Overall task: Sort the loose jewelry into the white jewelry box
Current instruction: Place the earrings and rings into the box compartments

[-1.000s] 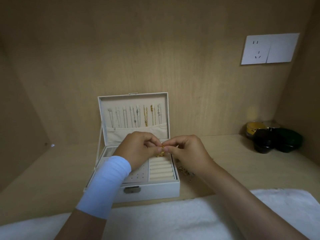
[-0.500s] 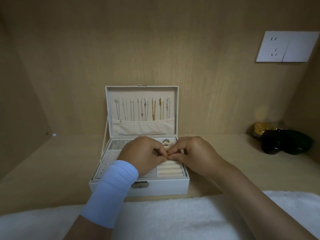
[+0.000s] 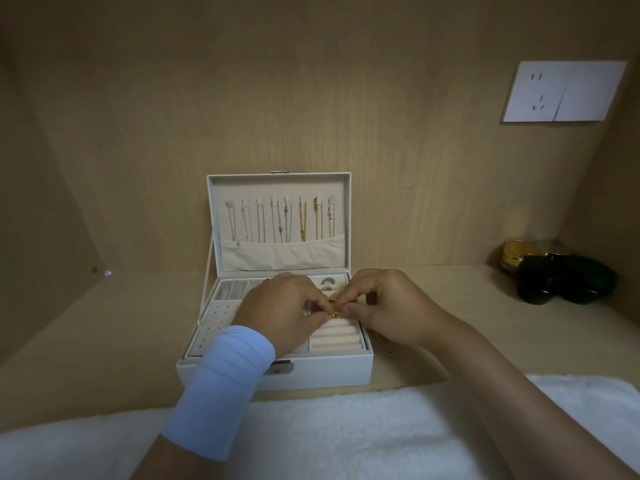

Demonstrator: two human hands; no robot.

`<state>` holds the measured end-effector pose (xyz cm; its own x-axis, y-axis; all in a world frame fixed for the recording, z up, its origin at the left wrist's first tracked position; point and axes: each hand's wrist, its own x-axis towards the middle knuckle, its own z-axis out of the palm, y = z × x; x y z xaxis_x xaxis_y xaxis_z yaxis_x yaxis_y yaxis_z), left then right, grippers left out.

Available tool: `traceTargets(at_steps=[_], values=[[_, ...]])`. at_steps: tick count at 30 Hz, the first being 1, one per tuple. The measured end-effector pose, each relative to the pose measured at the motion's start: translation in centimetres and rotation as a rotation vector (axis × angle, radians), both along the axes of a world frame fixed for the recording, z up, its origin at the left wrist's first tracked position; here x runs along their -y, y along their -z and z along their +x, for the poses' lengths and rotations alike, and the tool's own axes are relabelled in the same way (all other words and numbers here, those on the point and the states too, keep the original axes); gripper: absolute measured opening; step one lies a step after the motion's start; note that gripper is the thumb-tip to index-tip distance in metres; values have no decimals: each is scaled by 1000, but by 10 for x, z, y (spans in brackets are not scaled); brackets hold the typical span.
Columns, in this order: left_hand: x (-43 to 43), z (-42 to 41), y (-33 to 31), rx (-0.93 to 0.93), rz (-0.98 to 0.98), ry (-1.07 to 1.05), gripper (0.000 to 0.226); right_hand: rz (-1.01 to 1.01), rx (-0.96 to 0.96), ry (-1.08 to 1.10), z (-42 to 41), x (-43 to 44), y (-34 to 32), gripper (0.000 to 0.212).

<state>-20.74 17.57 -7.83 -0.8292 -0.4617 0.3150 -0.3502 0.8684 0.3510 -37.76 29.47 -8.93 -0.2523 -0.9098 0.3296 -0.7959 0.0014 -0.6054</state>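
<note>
Gold-coloured, a small metal jewelry piece (image 3: 333, 308) is being pinched between both hands, directly above the cream padded ring rolls (image 3: 334, 337) of the open white rectangular jewelry box (image 3: 311, 374). Judged reason: it is being oriented or fastened over its intended slot before seating. The left hand (image 3: 280, 310) is gripping it with thumb and curled fingers, and the right hand (image 3: 391, 306) is doing likewise. Thin silver and gold chains (image 3: 302, 220) are hanging separately inside the upright lid (image 3: 280, 188), presumably to avoid tangling.
</note>
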Motion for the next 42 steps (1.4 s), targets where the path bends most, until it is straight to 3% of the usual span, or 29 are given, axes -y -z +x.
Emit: traceTargets(at_steps=[5,9,13,19,23,26,33,38,42], values=[[-5,-6,-6,-46,-38,-16,9,-120,105,210,-39,-23,-17,13],[-16,-27,-17,-64,-20,37,6,47,106,243,-61,-37,-10,20],[-28,-58,-24,27,-20,81,7,226,43,210,-58,-32,2,15],[-28,-92,-18,205,-138,74,16,302,-112,288,-72,-27,14,10],[-30,-112,-17,293,-231,90,20,388,-115,251,-81,-28,20,22],[-30,-125,-15,374,-231,73,23,366,-96,237,-81,-26,21,19],[-32,-141,-9,406,-110,56,29,238,134,222,-94,-30,28,8],[-34,-143,-8,334,12,52,27,127,278,228,-97,-32,26,6],[-33,-140,-8,213,201,39,29,3,510,196,-91,-37,19,10]])
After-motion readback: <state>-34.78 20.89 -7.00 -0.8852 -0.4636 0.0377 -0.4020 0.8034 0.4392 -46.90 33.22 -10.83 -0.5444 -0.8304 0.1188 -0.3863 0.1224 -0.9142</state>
